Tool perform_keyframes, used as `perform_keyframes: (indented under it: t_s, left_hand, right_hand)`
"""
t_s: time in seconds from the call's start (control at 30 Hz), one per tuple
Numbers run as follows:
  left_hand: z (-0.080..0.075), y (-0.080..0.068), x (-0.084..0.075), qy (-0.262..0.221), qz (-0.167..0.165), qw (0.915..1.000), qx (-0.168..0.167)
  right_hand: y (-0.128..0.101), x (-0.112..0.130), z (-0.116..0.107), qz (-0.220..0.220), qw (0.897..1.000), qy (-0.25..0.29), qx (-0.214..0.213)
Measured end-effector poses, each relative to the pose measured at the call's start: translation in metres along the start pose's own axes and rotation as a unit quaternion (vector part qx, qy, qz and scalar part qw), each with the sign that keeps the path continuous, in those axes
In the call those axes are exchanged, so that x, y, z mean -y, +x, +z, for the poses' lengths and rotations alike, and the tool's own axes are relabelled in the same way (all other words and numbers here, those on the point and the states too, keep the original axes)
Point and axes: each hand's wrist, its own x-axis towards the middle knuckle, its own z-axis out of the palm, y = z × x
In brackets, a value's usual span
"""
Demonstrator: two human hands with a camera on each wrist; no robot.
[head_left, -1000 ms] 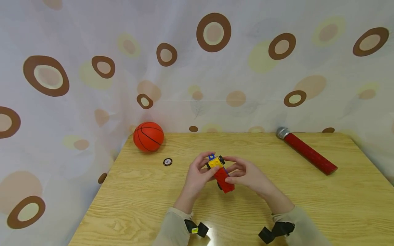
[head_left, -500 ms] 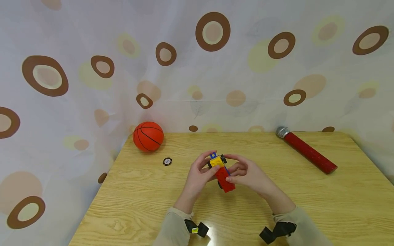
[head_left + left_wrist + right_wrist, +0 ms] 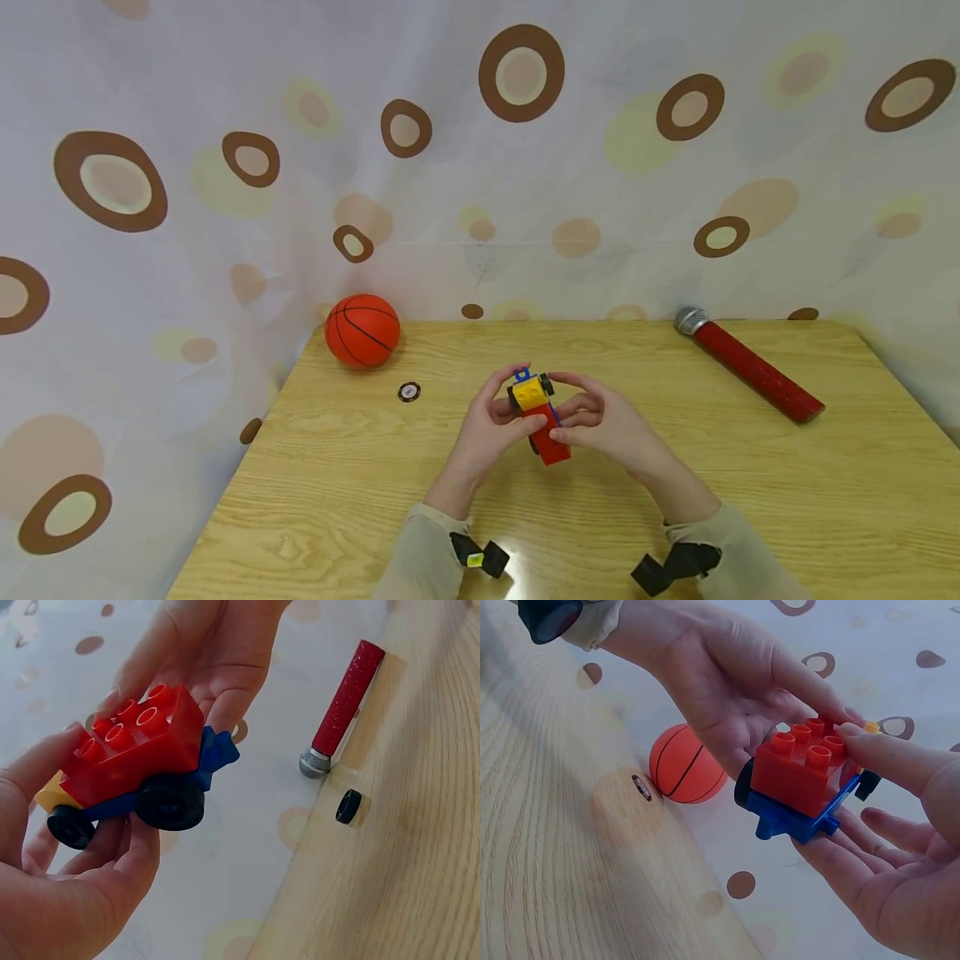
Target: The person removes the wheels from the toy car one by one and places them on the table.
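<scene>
A toy brick car (image 3: 538,413) with a red brick, a yellow brick, a blue chassis and black wheels is held above the wooden table (image 3: 360,483) between both hands. My left hand (image 3: 487,421) grips its left side, thumb on the red brick (image 3: 135,746), fingers under the wheels (image 3: 171,802). My right hand (image 3: 596,421) pinches its right side, a fingertip on the red brick's (image 3: 799,769) studs and fingers under the blue chassis (image 3: 791,817).
An orange toy basketball (image 3: 362,331) sits at the table's back left, with a small black round piece (image 3: 408,392) near it. A red microphone (image 3: 746,364) with a silver head lies at the back right. A spotted curtain (image 3: 480,150) hangs behind.
The car has tilted a little more upright in the hands and risen slightly. The hands stay in nearly the same place.
</scene>
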Motion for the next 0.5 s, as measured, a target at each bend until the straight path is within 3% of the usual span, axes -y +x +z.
perform_keyframes:
  t_s: [0.2,0.5]
  left_hand:
    - [-0.0023,-0.0006,-0.0004,-0.044,-0.011,0.9989,-0.012]
    - [-0.0050,-0.0010,0.0009,-0.081,0.006,0.9967,0.011]
  right_hand:
    - [0.0012,-0.0001,0.0017,0.003,1.000,0.024,0.010]
    - [0.0040,-0.0032,-0.0005,-0.008,0.998,0.042,0.036]
